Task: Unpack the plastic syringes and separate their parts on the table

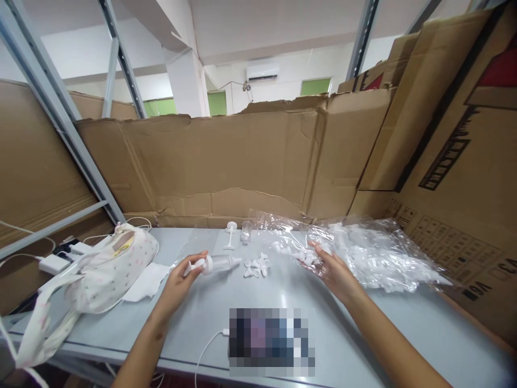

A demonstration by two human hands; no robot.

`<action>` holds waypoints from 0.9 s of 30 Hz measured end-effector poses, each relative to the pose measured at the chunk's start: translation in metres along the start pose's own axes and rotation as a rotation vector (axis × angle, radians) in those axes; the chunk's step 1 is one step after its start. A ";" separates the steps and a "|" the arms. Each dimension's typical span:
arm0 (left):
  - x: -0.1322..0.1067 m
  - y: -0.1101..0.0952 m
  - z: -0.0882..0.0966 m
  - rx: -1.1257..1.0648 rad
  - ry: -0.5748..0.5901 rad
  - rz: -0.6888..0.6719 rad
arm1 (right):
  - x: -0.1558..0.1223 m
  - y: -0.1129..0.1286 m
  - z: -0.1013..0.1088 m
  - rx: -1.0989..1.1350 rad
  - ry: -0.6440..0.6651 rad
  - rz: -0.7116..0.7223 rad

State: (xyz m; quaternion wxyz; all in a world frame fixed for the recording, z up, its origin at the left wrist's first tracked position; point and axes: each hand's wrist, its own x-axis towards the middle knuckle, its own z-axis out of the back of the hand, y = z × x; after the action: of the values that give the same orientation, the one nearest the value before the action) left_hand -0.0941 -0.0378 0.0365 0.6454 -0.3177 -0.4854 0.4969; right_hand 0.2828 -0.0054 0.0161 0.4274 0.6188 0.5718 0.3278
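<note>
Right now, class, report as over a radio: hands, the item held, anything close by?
Left hand grips clear syringe on table. Right hand on plastic bag of white parts. Small caps lie between hands, touching neither.

In my left hand (181,277), a clear syringe-like plastic tube (220,263) lies sideways just above the grey table; my right hand (329,269) touches the crinkled clear bag (363,253).
</note>
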 end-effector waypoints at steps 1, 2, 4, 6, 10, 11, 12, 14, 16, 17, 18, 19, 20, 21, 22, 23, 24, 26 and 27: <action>-0.002 0.000 0.000 0.043 0.041 -0.011 | 0.000 0.000 0.000 0.002 0.009 -0.003; -0.005 0.001 -0.001 0.090 0.074 -0.030 | 0.000 0.001 0.000 0.003 0.018 -0.003; -0.009 0.002 -0.003 0.192 0.128 -0.087 | -0.002 0.003 -0.001 0.001 0.040 -0.004; -0.013 0.005 -0.004 0.289 0.170 -0.146 | -0.004 0.005 -0.001 -0.015 0.068 -0.005; -0.019 0.011 -0.008 0.434 0.223 -0.184 | -0.006 0.008 -0.001 -0.072 0.134 -0.007; -0.020 0.013 -0.009 0.465 0.235 -0.182 | -0.007 0.009 -0.001 -0.076 0.141 -0.009; -0.021 0.014 -0.010 0.493 0.246 -0.182 | -0.008 0.010 -0.001 -0.072 0.144 -0.010; -0.022 0.015 -0.012 0.546 0.258 -0.186 | -0.008 0.011 -0.001 -0.051 0.138 -0.012; -0.022 0.013 -0.015 0.595 0.234 -0.211 | -0.009 0.013 -0.002 -0.033 0.128 -0.013; -0.022 0.011 -0.017 0.613 0.206 -0.233 | -0.010 0.014 -0.002 -0.032 0.123 -0.013; -0.022 0.007 -0.019 0.624 0.174 -0.261 | -0.010 0.014 -0.002 -0.037 0.122 -0.012; -0.021 0.002 -0.021 0.624 0.143 -0.292 | -0.010 0.015 -0.003 -0.048 0.122 -0.010; -0.021 -0.004 -0.024 0.611 0.116 -0.323 | -0.011 0.015 -0.003 -0.061 0.127 -0.006; -0.020 -0.012 -0.028 0.585 0.098 -0.350 | -0.011 0.016 -0.004 -0.074 0.134 -0.001; -0.018 -0.020 -0.032 0.550 0.087 -0.370 | -0.012 0.016 -0.004 -0.087 0.141 0.005; -0.016 -0.028 -0.037 0.503 0.081 -0.381 | -0.012 0.016 -0.005 -0.098 0.150 0.009; -0.013 -0.036 -0.043 0.443 0.078 -0.383 | -0.013 0.016 -0.006 -0.108 0.157 0.011; -0.003 -0.049 -0.058 0.272 0.084 -0.368 | -0.014 0.016 -0.007 -0.129 0.164 0.006; 0.003 -0.053 -0.065 0.183 0.093 -0.348 | -0.015 0.015 -0.008 -0.137 0.166 0.005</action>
State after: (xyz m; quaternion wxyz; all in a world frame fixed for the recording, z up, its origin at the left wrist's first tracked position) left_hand -0.0148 -0.0460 0.0635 0.7694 -0.1915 -0.4557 0.4046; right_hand 0.2805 -0.0185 0.0345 0.4193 0.5604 0.5796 0.4173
